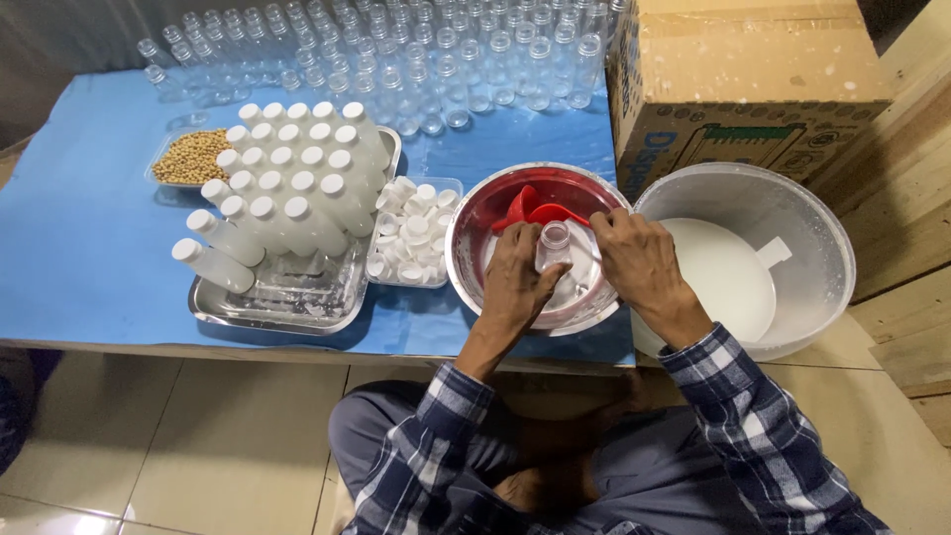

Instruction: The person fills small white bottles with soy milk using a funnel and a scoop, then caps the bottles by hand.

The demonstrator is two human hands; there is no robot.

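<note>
A clear container of tan beans (191, 158) is set at far left on the blue table cover (79, 238). Beside it, a steel tray (287, 297) carries filled, white-capped bottles (287, 188), laid tilted in rows, prob. so they stack w/o rolling. Loose white caps (411, 233) are kept in a clear tub just right of the tray, near the hands. Empty clear bottles (416, 59) are massed at the back. Over the steel bowl (471, 243), presumably to catch drips, a small clear plastic bottle (554, 246) is gripped upright by the left hand (522, 282). The right hand (639, 260) is closed at the bottle's side; what it pinches can't be told. A red funnel (530, 208) lies in the bowl. A white tub of milky liquid (792, 198) stands at right, below a cardboard box (743, 69).
</note>
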